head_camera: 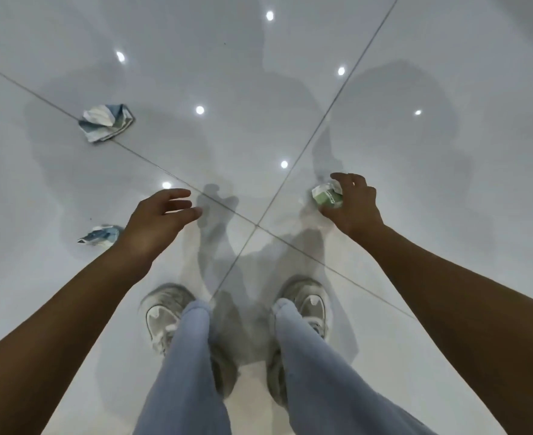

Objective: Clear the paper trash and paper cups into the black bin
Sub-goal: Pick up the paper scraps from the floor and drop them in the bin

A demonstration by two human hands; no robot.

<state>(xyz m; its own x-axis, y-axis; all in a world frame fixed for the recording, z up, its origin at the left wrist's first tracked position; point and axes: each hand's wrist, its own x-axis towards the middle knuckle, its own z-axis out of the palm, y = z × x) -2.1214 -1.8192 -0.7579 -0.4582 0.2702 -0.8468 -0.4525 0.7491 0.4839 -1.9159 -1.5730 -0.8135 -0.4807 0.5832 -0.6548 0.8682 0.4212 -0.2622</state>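
My right hand grips a crumpled green and white paper ball above the glossy floor. My left hand hovers with its fingers loosely extended and holds nothing. A crumpled blue and white paper lies on the floor at the far left. Another blue and white crumpled paper lies left of my left wrist, partly hidden by it. No black bin or paper cup is in view.
The floor is glossy white tile with dark grout lines crossing near the middle and ceiling lights reflected in it. My two feet in grey sneakers stand at the lower centre.
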